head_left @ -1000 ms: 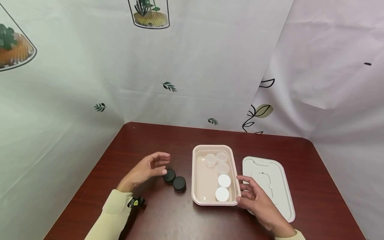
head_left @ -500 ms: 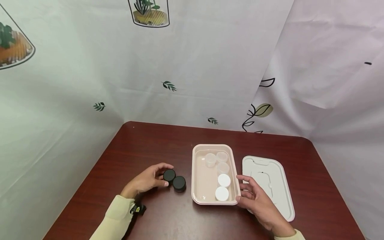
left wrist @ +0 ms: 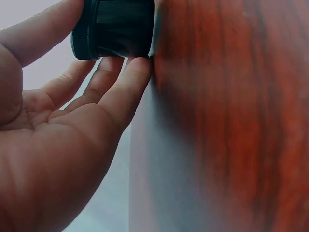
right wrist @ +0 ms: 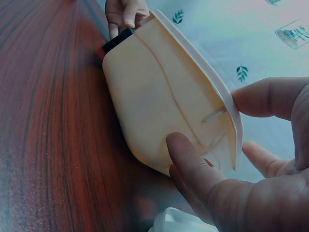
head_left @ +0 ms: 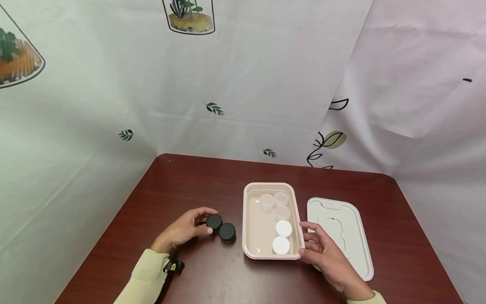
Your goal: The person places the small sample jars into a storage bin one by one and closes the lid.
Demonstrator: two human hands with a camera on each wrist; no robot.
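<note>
My left hand (head_left: 186, 228) pinches a small black-lidded round jar (head_left: 214, 222) between thumb and fingers at the table's left-middle; the jar (left wrist: 118, 29) looks dark all over in the left wrist view. Against it stands a second black jar (head_left: 227, 233). My right hand (head_left: 326, 257) holds the right side of an open cream plastic box (head_left: 246, 228), thumb near its front corner and fingertips at the rim and outer wall. Inside the box are two white-lidded round jars (head_left: 284, 229) and three translucent small tubs (head_left: 267, 202). The right wrist view shows the box's outer wall (right wrist: 140, 92).
A white rectangular lid (head_left: 353, 236) lies right of the box, partly under my right hand. The dark red wooden table (head_left: 197, 177) meets a printed fabric backdrop (head_left: 247, 84) behind and at the sides.
My left hand has moved down and slightly right, its fingers closing from beside the black jar to around it. The right hand and the box stay where they were.
</note>
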